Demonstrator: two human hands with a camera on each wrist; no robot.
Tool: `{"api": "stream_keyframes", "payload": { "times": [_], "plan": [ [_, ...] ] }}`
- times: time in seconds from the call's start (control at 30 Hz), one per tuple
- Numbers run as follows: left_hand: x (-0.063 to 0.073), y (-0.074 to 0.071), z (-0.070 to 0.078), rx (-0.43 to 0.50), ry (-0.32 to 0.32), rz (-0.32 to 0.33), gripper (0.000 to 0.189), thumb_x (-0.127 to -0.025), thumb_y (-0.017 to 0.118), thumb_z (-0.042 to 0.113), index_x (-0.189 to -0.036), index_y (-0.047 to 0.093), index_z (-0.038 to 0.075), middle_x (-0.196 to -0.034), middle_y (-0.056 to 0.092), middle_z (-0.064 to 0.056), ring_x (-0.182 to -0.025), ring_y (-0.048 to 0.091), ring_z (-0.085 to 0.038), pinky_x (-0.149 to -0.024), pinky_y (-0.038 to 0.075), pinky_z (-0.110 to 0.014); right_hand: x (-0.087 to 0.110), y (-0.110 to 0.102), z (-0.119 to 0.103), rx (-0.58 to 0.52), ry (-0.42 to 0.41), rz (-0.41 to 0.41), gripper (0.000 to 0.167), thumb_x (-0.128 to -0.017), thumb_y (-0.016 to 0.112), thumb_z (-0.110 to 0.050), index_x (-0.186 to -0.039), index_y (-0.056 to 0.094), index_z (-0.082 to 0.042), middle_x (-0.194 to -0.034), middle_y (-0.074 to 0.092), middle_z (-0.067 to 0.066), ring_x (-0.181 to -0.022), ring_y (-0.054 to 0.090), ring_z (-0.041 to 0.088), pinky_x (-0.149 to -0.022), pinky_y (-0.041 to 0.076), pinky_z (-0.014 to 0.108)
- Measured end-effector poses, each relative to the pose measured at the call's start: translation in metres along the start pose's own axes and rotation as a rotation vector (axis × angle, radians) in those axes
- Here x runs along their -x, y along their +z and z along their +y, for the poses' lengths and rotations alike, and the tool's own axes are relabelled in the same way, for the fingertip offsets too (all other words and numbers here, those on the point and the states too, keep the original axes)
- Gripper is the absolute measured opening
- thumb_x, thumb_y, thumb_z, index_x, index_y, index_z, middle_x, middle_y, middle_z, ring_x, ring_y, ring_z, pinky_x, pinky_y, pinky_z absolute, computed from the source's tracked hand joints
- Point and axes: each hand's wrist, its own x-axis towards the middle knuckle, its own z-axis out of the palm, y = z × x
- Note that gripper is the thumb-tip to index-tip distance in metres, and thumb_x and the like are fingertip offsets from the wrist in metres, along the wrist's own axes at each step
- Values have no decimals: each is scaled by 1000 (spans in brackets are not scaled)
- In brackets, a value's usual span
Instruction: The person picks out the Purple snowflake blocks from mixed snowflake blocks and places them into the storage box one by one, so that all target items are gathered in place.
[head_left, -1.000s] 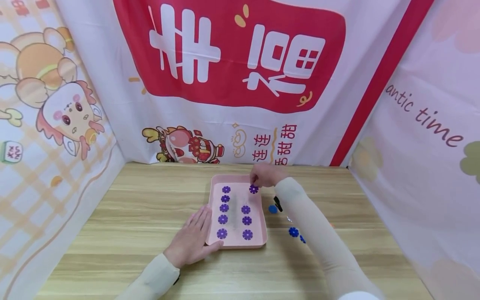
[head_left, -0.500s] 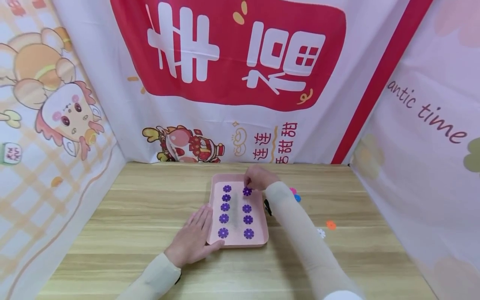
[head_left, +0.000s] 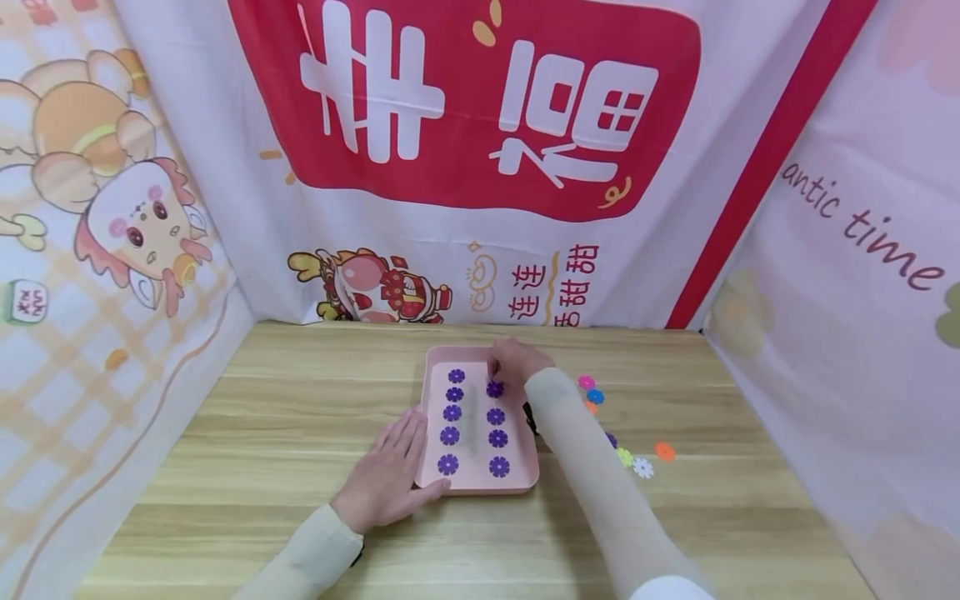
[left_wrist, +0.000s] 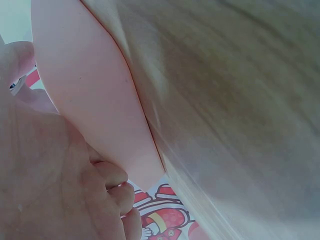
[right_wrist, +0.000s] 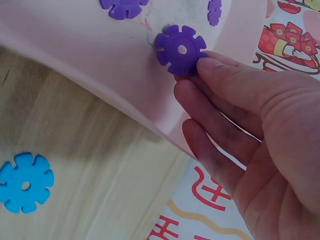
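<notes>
A purple snowflake disc (right_wrist: 170, 45) with a notched edge is pinched between the thumb and fingers of my right hand (head_left: 519, 364). It is held at the far right of the shallow pink tray (head_left: 471, 483), above a column of purple discs (head_left: 498, 438). Whether it touches the tray floor, I cannot tell. On the tray's left side runs another column of similar purple discs (head_left: 450, 436). My left hand (head_left: 382, 483) lies with straight fingers along the left wall, its thumb at the near corner. The left wrist view shows that hand against the pink wall.
Right of the tray lie loose snowflake discs: pink (head_left: 587, 382), blue (head_left: 596, 397), orange (head_left: 664, 451), white (head_left: 642, 467) and yellow-green (head_left: 625, 457). My right forearm (head_left: 592, 467) partly covers others. A printed cloth (head_left: 480, 208) hangs behind the wooden table (head_left: 300, 417).
My right hand has carried the purple disc leftward from the tray's right edge, then slightly nearer me, in line with the right column. Loose discs appear beside the shifted forearm. My left hand stays put.
</notes>
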Motion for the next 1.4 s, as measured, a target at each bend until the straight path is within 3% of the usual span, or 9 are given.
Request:
{"api": "stream_keyframes", "payload": {
  "times": [0.33, 0.53, 0.67, 0.8, 1.03, 1.3, 1.4],
  "plan": [
    [1, 1, -1, -8, 9, 21, 100, -102, 50, 67, -163, 26, -8, -174, 21, -25, -163, 21, -42, -134, 22, -56, -6, 9, 0, -56, 49, -20, 12, -97, 74, -2, -91, 81, -10, -93, 79, 6, -75, 71, 14, -68, 60, 26],
    [0, 8, -3, 24, 30, 69, 100, -101, 53, 66, -162, 29, -9, -172, 24, -28, -162, 24, -45, -133, 24, -59, -5, 10, 2, -51, 40, -21, 12, -97, 74, -2, -91, 81, -10, -93, 78, 6, -76, 72, 15, -69, 61, 26],
    [0, 12, -5, 45, 47, 100, 101, -100, 54, 66, -162, 29, -10, -172, 26, -29, -160, 26, -47, -131, 25, -61, -3, 8, 4, 1, 21, -13, 11, -97, 75, -6, -93, 83, -13, -94, 78, 2, -79, 72, 13, -72, 61, 25],
    [0, 8, -4, 45, 33, 77, 101, -100, 56, 66, -161, 30, -10, -173, 24, -28, -161, 25, -45, -131, 26, -61, 2, 0, 4, 15, 8, -5, 9, -97, 74, -8, -100, 82, -12, -101, 77, 1, -88, 70, 15, -80, 62, 29],
    [0, 0, -1, 11, 6, 21, 101, -101, 51, 68, -163, 26, -8, -174, 20, -25, -163, 21, -42, -134, 21, -57, 31, -31, 9, 188, -131, -42, 20, -96, 77, -11, -116, 79, -11, -111, 78, 4, -101, 71, 18, -94, 62, 34],
    [0, -2, 2, 14, 1, 3, 100, -102, 51, 66, -164, 24, -8, -174, 18, -25, -164, 19, -42, -134, 20, -57, 78, -57, 38, 267, -188, -98, 1, -94, 79, -12, -95, 79, -12, -87, 74, -2, -76, 63, 11, -74, 58, 27],
    [1, -3, 2, 19, -4, -1, 100, -102, 51, 66, -164, 24, -8, -175, 18, -25, -164, 19, -42, -134, 20, -56, 94, -58, 54, 299, -179, -106, 6, -94, 81, -16, -99, 80, -14, -88, 73, -4, -77, 62, 10, -75, 58, 27]
  ]
}}
